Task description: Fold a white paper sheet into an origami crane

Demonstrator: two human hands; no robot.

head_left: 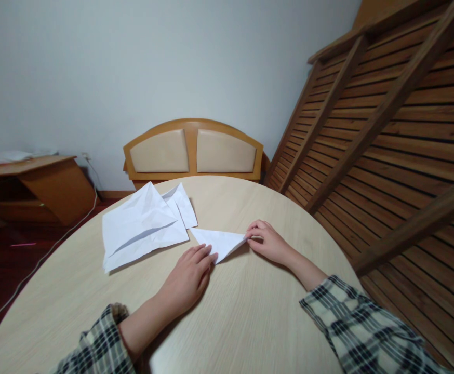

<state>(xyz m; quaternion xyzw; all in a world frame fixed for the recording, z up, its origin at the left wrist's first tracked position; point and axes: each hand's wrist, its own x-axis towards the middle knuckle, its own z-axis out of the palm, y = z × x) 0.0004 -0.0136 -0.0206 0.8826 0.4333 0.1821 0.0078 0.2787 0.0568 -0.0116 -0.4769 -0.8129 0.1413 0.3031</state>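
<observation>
From the head view, a folded paper (219,243), a white triangle, lies near the middle of the round counter (250,311). The left hand (188,275) rests flat on the counter, its fingers (205,254) stretched out and close together, the tips pressing the triangle's near corner. The right hand (268,241) has its fingers closed narrowly, pinching the triangle's right tip. Just left of the triangle lie loose creased sheets (141,226). A chair (194,150) stands behind the counter, a slatted frame (386,130) leans at right, and a cabinet (36,187) sits at left.
</observation>
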